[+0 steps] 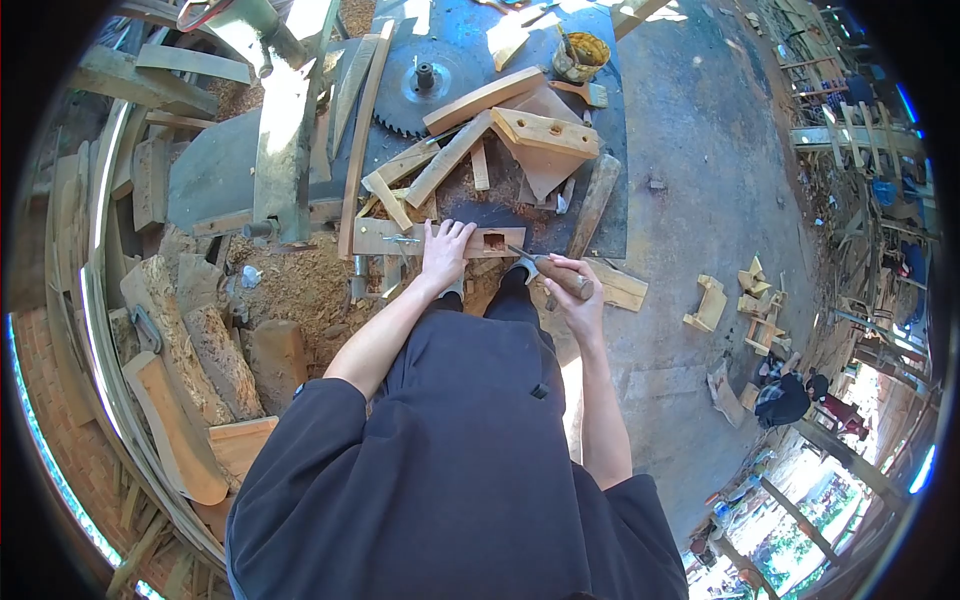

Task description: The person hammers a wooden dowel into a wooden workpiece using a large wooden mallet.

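A flat wooden board (400,237) lies across in front of me, with a dark rectangular hole (494,241) near its right end. My left hand (447,252) rests on the board just left of the hole, its fingers spread over the wood. Closed around the wooden handle of a chisel-like tool (566,278) is my right hand (583,305). The tool's thin metal end points left to the board's right end, beside the hole. A wooden mallet or stick (595,205) leans just beyond my right hand.
A round saw blade (428,85) lies on the blue sheet ahead. Loose wood pieces (483,100), a brush (597,95) and a yellow-rimmed pot (581,57) surround it. Timber is stacked at the left. Another person (783,400) is far right.
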### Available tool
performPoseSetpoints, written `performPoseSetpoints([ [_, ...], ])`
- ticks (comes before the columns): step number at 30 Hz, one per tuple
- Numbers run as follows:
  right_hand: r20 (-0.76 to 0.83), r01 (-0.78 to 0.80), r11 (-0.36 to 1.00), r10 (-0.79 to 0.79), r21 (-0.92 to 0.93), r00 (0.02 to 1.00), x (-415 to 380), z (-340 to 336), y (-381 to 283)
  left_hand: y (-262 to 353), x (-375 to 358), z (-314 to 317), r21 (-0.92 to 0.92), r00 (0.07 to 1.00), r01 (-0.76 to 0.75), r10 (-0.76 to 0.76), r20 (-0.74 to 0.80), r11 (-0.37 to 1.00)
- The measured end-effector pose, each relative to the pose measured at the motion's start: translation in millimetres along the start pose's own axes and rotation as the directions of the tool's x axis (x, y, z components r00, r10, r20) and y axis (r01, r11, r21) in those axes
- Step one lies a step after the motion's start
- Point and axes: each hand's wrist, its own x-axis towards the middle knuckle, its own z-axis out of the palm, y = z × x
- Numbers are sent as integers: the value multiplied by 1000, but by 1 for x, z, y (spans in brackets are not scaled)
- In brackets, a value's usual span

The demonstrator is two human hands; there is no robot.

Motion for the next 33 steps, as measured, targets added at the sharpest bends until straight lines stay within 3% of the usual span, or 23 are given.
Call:
performPoseSetpoints([
  [15,121,7,999,-2,-38,993,13,-1,-8,-1,0,0,-2,1000,4,-4,-4,1000],
  [27,142,53,980,-25,-194,990,22,14,-30,3,1,-5,-8,999,3,-3,36,1000],
  [30,134,22,975,8,-221,991,29,13,-30,12,4,-7,-83,997,64,-60,54,995],
  [33,132,19,978,9,-206,991,32,14,-28,35,7,-31,-97,998,27,-32,-59,995],
])
